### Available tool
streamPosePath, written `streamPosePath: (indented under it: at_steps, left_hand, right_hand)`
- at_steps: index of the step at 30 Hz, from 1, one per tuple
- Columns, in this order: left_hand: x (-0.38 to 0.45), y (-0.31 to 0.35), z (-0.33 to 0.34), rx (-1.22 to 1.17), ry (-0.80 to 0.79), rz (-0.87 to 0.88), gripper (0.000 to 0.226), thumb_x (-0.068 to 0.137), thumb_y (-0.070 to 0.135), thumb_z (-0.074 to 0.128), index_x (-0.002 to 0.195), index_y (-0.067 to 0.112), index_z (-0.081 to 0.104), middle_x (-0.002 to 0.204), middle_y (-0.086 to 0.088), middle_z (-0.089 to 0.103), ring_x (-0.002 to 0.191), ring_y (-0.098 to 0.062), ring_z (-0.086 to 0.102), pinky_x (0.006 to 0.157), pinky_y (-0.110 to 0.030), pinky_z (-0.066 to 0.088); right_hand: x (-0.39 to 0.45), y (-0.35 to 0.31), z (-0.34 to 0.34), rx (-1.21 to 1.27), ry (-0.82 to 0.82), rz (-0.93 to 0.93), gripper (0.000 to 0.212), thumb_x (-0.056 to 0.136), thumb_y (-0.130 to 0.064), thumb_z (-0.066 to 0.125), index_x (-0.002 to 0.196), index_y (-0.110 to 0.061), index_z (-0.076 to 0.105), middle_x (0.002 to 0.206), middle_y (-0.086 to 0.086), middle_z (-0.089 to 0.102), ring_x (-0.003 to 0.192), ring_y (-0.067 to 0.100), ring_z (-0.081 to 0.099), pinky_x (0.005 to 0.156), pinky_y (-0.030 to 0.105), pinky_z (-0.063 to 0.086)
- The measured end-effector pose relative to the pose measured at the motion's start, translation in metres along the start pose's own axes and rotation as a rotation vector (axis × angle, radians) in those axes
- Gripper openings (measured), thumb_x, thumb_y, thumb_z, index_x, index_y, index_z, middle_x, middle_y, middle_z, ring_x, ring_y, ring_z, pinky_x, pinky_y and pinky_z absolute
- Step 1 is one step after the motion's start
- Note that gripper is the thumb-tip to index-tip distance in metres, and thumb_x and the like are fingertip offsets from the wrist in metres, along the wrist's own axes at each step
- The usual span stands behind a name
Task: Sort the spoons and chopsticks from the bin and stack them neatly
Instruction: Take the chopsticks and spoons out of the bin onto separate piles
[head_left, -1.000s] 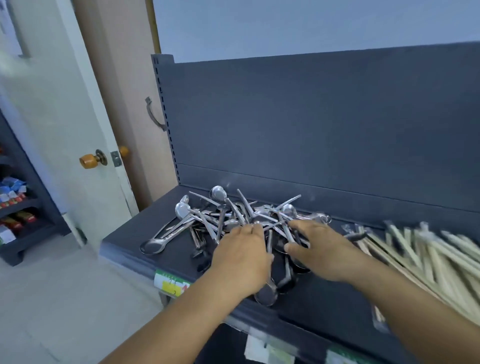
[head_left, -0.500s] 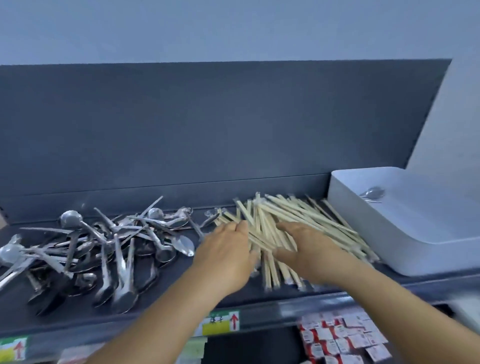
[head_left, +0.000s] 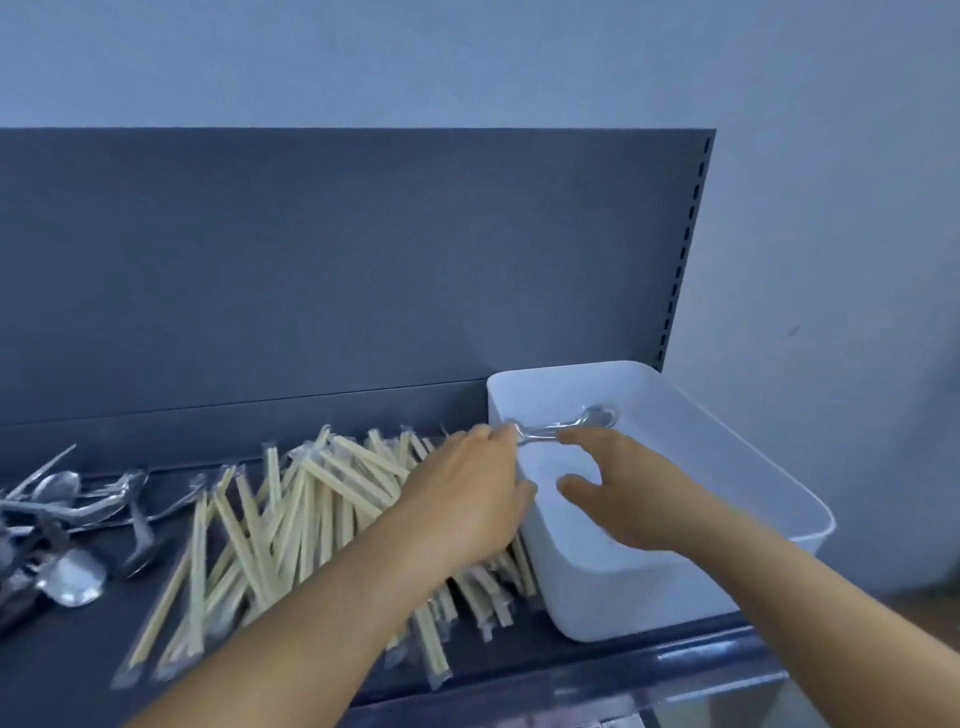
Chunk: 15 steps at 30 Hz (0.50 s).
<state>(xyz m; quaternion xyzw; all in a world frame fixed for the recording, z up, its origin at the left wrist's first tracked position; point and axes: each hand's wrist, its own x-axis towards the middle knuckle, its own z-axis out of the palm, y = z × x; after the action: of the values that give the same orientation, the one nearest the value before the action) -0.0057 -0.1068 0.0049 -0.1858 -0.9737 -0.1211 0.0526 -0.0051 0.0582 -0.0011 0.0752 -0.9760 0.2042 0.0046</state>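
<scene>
From the head camera, a person reaches both bare arms across a dark grey shelf toward a white bin standing at its right end. The left hand lies palm down over the bin's near-left rim, its fingertips meeting the handle end of a metal spoon; whether that grip truly pinches the handle cannot be told, as the fingers blur against it. The spoon rests inside the bin near the back wall, bowl to the right. The right hand hovers over the bin's interior, wrist angled in from the lower right, thumb and fingers spread in a loose open curve and holding nothing, its fingertips just beside the spoon's handle. Left of the bin, a fanned heap of wrapped wooden chopsticks lies on the shelf, partly under the left forearm. Further left, at the frame's edge, sits a tangle of metal spoons. A grey back panel rises behind the shelf.
</scene>
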Motion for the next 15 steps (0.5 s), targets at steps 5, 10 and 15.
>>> streamPosePath:
  at_steps: [5, 10, 15]
  left_hand:
    - [0.049, 0.033, 0.016, 0.049, -0.015, -0.038, 0.040, 0.095, 0.035, 0.044, 0.131, 0.016, 0.039, 0.128, -0.001, 0.048, 0.118, -0.023, 0.045, 0.083, -0.033, 0.038]
    - [0.094, 0.045, 0.036, 0.110, -0.111, -0.070, 0.030, 0.095, 0.034, 0.045, 0.118, 0.016, 0.039, 0.116, -0.001, 0.046, 0.104, -0.022, 0.045, 0.071, -0.033, 0.035]
    - [0.132, 0.037, 0.051, 0.165, -0.182, -0.079, 0.016, 0.094, 0.023, 0.047, 0.096, 0.017, 0.032, 0.100, -0.002, 0.041, 0.088, -0.021, 0.038, 0.063, -0.031, 0.031]
  right_hand:
    - [0.030, 0.055, -0.020, -0.048, -0.034, -0.022, 0.046, 0.097, -0.026, 0.044, 0.141, -0.026, 0.034, 0.143, -0.003, 0.040, 0.113, 0.018, 0.051, 0.087, 0.025, 0.036]
    - [0.062, 0.091, -0.027, -0.043, -0.093, -0.017, 0.049, 0.096, -0.022, 0.045, 0.143, -0.021, 0.033, 0.152, -0.010, 0.029, 0.133, 0.017, 0.037, 0.108, 0.029, 0.031]
    - [0.097, 0.108, -0.022, -0.078, -0.147, 0.036, 0.047, 0.095, -0.018, 0.043, 0.141, -0.020, 0.034, 0.145, 0.001, 0.037, 0.130, 0.023, 0.040, 0.102, 0.029, 0.033]
